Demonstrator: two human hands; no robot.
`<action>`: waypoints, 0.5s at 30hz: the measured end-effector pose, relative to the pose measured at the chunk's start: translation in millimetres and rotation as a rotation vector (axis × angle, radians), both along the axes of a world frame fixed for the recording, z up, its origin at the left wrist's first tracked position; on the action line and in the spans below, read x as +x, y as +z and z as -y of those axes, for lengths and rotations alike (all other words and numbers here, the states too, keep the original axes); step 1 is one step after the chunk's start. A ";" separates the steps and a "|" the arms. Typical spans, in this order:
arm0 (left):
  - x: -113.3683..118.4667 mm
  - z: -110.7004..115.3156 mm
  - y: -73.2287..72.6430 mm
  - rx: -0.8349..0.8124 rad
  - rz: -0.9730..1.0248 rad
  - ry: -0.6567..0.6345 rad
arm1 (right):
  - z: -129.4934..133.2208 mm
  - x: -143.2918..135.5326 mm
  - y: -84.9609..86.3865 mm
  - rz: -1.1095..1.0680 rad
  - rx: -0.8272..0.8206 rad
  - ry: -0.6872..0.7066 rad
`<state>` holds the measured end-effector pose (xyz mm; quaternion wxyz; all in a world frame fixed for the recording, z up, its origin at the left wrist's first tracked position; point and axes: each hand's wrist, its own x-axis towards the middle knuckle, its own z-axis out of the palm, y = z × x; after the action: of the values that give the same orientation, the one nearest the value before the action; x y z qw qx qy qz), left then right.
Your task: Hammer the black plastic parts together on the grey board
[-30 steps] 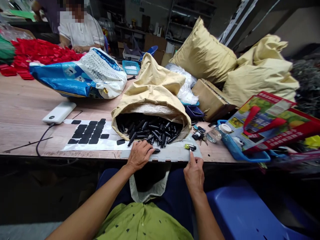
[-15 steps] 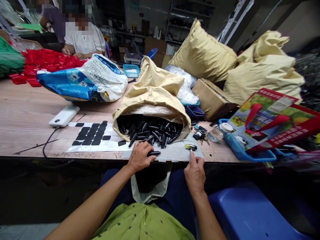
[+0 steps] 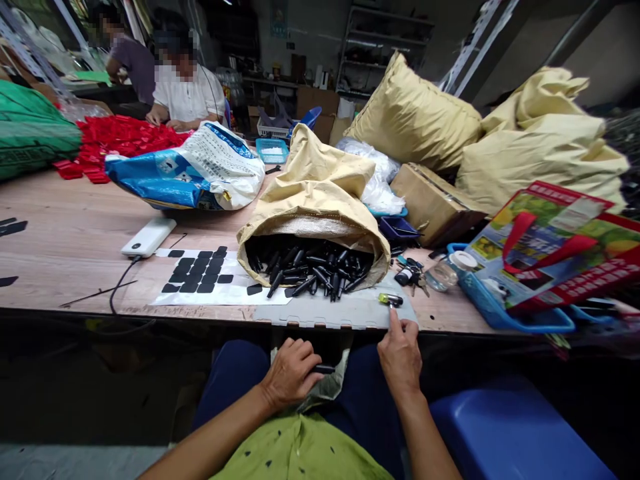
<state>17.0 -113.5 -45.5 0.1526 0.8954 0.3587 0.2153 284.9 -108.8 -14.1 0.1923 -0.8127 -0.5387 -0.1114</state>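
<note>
While left hand [image 3: 295,375] grips black piece [image 3: 325,369], right hand [image 3: 401,355] holds hammer [image 3: 391,300]. Sack [image 3: 316,193] lies at twelve o'clock from black piece.

Yellow-green top [image 3: 300,457], small dark marks scattered across front, soft folds near middle; dark blue trousers [image 3: 240,367]; left hand [image 3: 293,373] and right hand [image 3: 401,353] bare; forearms [image 3: 427,437] uncovered

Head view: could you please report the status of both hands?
Left hand holding black tube over bag at lap. Right hand gripping hammer at grey board. Keys and jar close beyond, to the right.
</note>
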 end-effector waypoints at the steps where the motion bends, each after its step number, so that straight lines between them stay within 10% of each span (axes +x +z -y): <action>1: 1.4 6.5 -3.2 -0.028 0.000 0.023 | 0.1 0.2 -0.3 0.001 0.006 0.004; 6: -3.8 -3.4 13.7 -0.005 0.164 0.156 | 0.5 1.7 -2.3 -0.020 0.017 0.015; 11: -32.7 -67.6 41.6 0.096 0.321 0.687 | -0.1 2.4 -3.7 -0.013 0.002 0.007; 15: -52.2 -106.9 40.5 0.045 0.217 0.807 | -0.2 2.2 -2.4 0.005 -0.002 0.007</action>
<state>-35.1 -6.6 -4.9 0.0733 0.6584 0.6577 0.3586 287.2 -108.6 -16.4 0.1908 -0.8107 -0.5420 -0.1122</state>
